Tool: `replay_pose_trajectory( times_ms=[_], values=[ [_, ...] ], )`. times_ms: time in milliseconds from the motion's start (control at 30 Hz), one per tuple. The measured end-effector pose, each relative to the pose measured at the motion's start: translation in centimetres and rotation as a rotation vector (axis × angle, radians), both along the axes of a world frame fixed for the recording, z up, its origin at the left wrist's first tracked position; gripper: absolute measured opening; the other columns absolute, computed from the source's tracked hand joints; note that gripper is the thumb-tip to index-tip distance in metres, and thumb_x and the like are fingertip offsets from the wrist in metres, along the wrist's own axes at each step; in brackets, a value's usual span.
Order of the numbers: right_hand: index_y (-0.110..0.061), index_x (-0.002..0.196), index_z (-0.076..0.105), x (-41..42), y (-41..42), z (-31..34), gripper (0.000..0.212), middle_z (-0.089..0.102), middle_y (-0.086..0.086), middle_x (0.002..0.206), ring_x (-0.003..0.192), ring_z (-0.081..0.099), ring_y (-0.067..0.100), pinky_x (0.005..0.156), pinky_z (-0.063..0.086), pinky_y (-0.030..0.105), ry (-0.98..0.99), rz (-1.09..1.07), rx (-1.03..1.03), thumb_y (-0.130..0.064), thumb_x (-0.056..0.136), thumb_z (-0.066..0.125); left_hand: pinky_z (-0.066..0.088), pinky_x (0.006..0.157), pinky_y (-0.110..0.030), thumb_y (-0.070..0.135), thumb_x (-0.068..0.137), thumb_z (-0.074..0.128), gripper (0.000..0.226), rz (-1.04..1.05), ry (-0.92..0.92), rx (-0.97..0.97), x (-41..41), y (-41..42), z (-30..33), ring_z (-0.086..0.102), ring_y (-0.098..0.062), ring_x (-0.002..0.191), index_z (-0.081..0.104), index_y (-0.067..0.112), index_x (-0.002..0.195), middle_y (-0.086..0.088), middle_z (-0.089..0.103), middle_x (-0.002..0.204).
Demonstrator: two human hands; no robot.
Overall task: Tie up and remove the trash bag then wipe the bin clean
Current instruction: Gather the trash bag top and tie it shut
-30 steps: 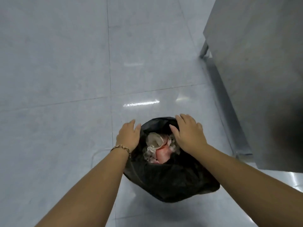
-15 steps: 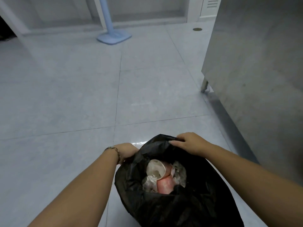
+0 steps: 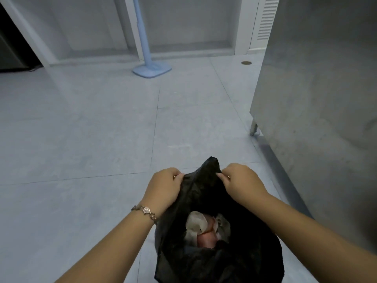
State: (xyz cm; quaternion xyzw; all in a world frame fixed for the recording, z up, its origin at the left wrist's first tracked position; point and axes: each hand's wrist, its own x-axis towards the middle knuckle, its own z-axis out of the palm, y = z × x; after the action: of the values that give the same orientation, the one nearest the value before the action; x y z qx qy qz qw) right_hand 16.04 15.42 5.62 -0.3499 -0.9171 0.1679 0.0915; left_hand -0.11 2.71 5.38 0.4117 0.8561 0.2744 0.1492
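While open, trash bag [image 3: 206,193] rim — between both grips.

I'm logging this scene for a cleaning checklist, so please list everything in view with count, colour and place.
trash bag: one, black, on the floor at bottom centre, mouth open.
rubbish: several pieces, white and pink, inside the bag.
mop: one, light blue, standing by the far wall.
cabinet: one, steel grey, on the right.
floor drain: one, brownish, far right of the floor.
bracelet: one, metallic, on the left wrist.
left hand: grips the bag's rim.
right hand: grips the bag's rim.
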Motion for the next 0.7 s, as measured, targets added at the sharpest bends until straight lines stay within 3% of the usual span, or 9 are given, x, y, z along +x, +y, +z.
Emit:
replay_pose_trajectory(
  times_ms=[33,100,233,267,367,467,533,633,700],
  values=[
    [-0.015,0.065,0.051,0.0,-1.0,0.5,0.035,0.05,0.002,0.072,0.076,0.054,0.027,0.06,0.029,0.031,-0.003,-0.009,0.018,-0.031,0.096,0.044,0.037,0.064,-0.023,0.027,0.091,0.052,0.015,-0.006,-0.035,0.044,1.4,-0.5,0.5,0.061,-0.011,0.078,0.066,0.024,0.097,0.006,0.066,0.077],
    [-0.015,0.072,0.057,-0.4,-2.8,1.4,0.028,0.063,0.006,0.079,0.074,0.055,0.026,0.059,0.031,0.031,0.003,-0.007,0.001,-0.028,0.094,0.045,0.042,0.058,-0.017,0.025,0.087,0.055,0.036,-0.077,-0.13,0.073,4.2,-1.0,1.1,0.059,-0.001,0.07,0.052,0.034,0.122,0.009,0.065,0.074],
    [-0.015,0.066,0.057,-1.0,-5.0,2.2,0.025,0.06,0.003,0.068,0.064,0.054,0.02,0.055,0.039,0.03,0.058,0.073,-0.16,-0.015,0.089,0.046,0.046,0.059,-0.025,0.01,0.082,0.048,0.086,-0.23,-0.161,0.014,7.5,-0.5,0.4,0.06,-0.014,0.069,0.0,0.047,0.144,0.001,0.066,0.084],
    [-0.016,0.063,0.055,-0.8,-5.0,2.3,0.026,0.056,0.0,0.065,0.064,0.054,0.02,0.055,0.04,0.03,0.083,0.086,-0.19,-0.013,0.088,0.047,0.045,0.06,-0.027,0.007,0.083,0.046,0.085,-0.226,-0.108,0.012,7.5,-0.2,0.3,0.06,-0.017,0.07,0.002,0.045,0.145,-0.001,0.065,0.084],
    [-0.017,0.081,0.068,0.7,-4.6,2.3,0.016,0.061,-0.001,0.077,0.077,0.057,0.018,0.069,0.047,0.032,0.164,0.118,-0.225,-0.018,0.089,0.054,0.042,0.07,-0.031,0.01,0.085,0.045,0.043,-0.193,0.133,0.044,6.7,0.3,0.8,0.059,-0.023,0.089,0.055,0.028,0.122,-0.003,0.064,0.098],
    [-0.024,0.107,0.065,3.3,-4.3,1.6,0.022,0.059,-0.009,0.1,0.095,0.055,0.009,0.085,0.046,0.026,0.224,0.046,-0.181,-0.032,0.087,0.06,0.04,0.063,-0.03,0.012,0.086,0.048,0.022,-0.217,0.344,0.063,5.8,0.8,1.4,0.052,-0.022,0.09,0.067,0.015,0.096,-0.002,0.058,0.094],
    [-0.028,0.115,0.057,5.4,-4.5,1.0,0.033,0.053,-0.013,0.106,0.1,0.053,0.008,0.087,0.045,0.024,0.135,-0.008,-0.119,-0.045,0.086,0.057,0.044,0.061,-0.033,0.006,0.083,0.053,0.017,-0.278,0.454,0.088,5.1,1.2,1.9,0.051,-0.023,0.085,0.069,0.009,0.087,-0.004,0.056,0.09],
    [-0.026,0.111,0.053,8.2,-5.5,0.8,0.042,0.055,-0.008,0.104,0.093,0.055,0.013,0.08,0.046,0.026,-0.126,-0.019,0.135,-0.056,0.082,0.056,0.05,0.062,-0.037,-0.003,0.08,0.056,0.015,-0.35,0.492,0.117,4.4,2.0,2.7,0.053,-0.024,0.079,0.069,0.004,0.082,-0.006,0.058,0.088],
    [-0.021,0.084,0.061,9.6,-6.8,0.2,0.038,0.058,-0.004,0.08,0.067,0.058,0.017,0.057,0.046,0.028,-0.13,0.142,0.313,-0.052,0.065,0.074,0.051,0.07,-0.038,-0.004,0.082,0.051,0.021,-0.371,0.441,0.101,4.1,2.8,3.3,0.056,-0.024,0.081,0.069,0.004,0.088,-0.007,0.058,0.094]
  ],
)
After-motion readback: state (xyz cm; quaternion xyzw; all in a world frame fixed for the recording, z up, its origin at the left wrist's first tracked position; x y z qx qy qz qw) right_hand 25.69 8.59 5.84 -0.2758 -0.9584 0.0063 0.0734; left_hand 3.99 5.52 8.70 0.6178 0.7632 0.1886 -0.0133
